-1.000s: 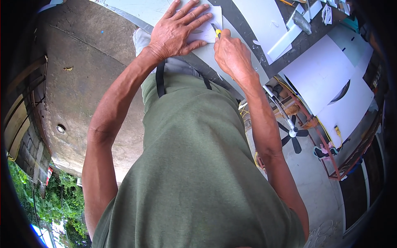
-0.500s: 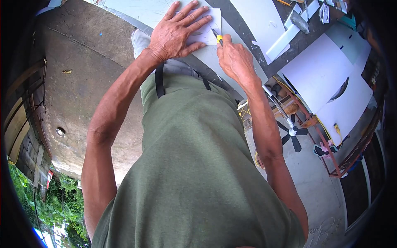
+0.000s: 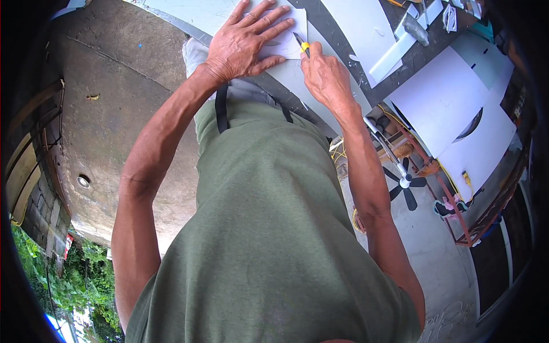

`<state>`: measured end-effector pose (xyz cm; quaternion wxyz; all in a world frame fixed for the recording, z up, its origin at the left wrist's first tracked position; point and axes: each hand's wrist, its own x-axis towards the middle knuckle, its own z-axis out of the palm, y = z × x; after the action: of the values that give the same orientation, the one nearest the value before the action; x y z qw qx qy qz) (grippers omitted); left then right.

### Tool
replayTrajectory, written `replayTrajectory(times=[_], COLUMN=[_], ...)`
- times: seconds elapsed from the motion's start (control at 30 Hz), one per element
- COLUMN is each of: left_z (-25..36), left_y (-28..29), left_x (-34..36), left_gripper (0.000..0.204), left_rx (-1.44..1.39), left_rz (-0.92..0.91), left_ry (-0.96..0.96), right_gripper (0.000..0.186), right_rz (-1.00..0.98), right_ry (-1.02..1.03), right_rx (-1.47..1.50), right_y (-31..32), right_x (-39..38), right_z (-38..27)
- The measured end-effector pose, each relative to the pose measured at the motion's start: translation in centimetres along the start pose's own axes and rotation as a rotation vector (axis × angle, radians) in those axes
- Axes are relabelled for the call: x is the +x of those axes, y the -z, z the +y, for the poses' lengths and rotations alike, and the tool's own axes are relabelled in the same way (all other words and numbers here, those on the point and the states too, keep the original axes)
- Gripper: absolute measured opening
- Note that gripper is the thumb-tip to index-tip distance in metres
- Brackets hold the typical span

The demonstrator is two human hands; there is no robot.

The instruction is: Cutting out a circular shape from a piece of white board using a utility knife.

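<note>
My left hand (image 3: 243,43) lies flat with its fingers spread, pressing on a small white sheet (image 3: 296,50) with curved lines on it. In my right hand (image 3: 326,74) is a yellow and black utility knife (image 3: 305,46). The blade's tip rests on or just over the sheet, to the right of my left fingers; exact contact cannot be made out. Beneath the sheet lies a larger pale panel (image 3: 300,86) on a dark tabletop (image 3: 337,43). Part of the sheet is hidden under my left hand.
Right of my hands lie a white board (image 3: 366,28), white strips (image 3: 389,62) and a crumpled clear plastic piece (image 3: 416,30). Large white sheets (image 3: 440,97) rest on a lower rack at the right. A black-bladed fan (image 3: 405,183) stands below my right forearm.
My right hand and the knife have shifted very slightly to the right and up. My left hand stays on the sheet, with hardly any movement.
</note>
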<state>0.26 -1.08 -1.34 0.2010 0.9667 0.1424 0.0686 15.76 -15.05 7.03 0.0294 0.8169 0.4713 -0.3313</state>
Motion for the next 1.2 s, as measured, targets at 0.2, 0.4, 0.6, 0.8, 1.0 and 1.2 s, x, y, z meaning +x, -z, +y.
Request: replayTrajectory(times=[0.2,0.4,0.6,0.8,1.0,1.2], left_z=[-0.2,-0.1,0.1,-0.1,0.3,0.3], left_y=[-0.4,-0.1,0.3,0.3,0.6,0.9], left_x=[-0.1,0.0,0.1,0.1,-0.2,0.2], left_gripper=[0.080,0.079,0.079,0.079,0.077,0.078], left_rx=[-0.040,-0.023,-0.016,-0.032,-0.054,-0.044], left_rz=[0.048,0.019,-0.002,0.019,0.028,0.028], left_ry=[-0.018,-0.011,-0.003,-0.004,-0.008,-0.008], right_gripper=[0.026,0.026,0.027,0.029,0.030,0.030], right_rz=[-0.003,-0.021,-0.014,-0.084,-0.129,-0.083], right_ry=[0.053,0.057,0.076,-0.004,-0.053,-0.064], right_rx=[-0.039,-0.068,-0.119,-0.052,-0.029,0.010], right_y=[0.5,1.2,1.0,1.5,1.3,0.7], right_x=[0.2,0.4,0.8,1.1,1.0,0.4], right_z=[0.1,0.0,-0.4,-2.1,-2.5,-2.2])
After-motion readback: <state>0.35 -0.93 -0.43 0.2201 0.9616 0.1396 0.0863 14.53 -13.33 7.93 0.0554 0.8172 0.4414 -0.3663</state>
